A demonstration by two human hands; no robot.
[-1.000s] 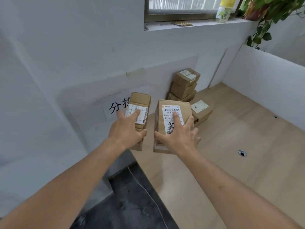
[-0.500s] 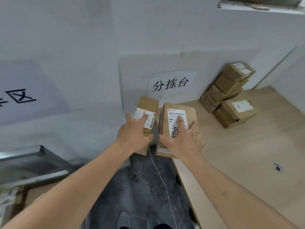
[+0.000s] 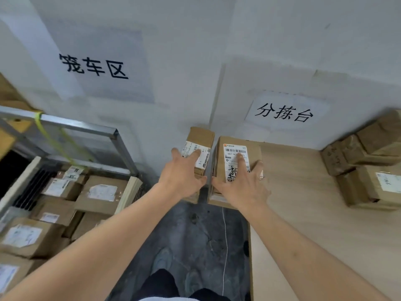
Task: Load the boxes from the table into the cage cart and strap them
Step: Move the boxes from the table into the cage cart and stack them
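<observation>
My left hand (image 3: pixel 182 174) grips a narrow cardboard box (image 3: pixel 200 137) with a white label, held in the air beside the table's left edge. My right hand (image 3: pixel 240 185) grips a wider labelled cardboard box (image 3: pixel 251 148) right beside it. Both boxes are off the wooden table (image 3: pixel 325 213). The metal cage cart (image 3: pixel 76 127) stands at the left and holds several labelled boxes (image 3: pixel 99 194). A yellow strap (image 3: pixel 43 129) hangs from the cart's top rail. More boxes (image 3: pixel 368 166) are stacked on the table at the right.
White wall ahead carries two paper signs (image 3: pixel 284 114). Dark floor (image 3: pixel 195 231) lies between cart and table, with a thin white cord (image 3: pixel 224 246) hanging along the table's edge. My legs and shoes show at the bottom.
I have turned left with both boxes. They moved off the table toward the gap before the cart. The cage cart has come fully into view.
</observation>
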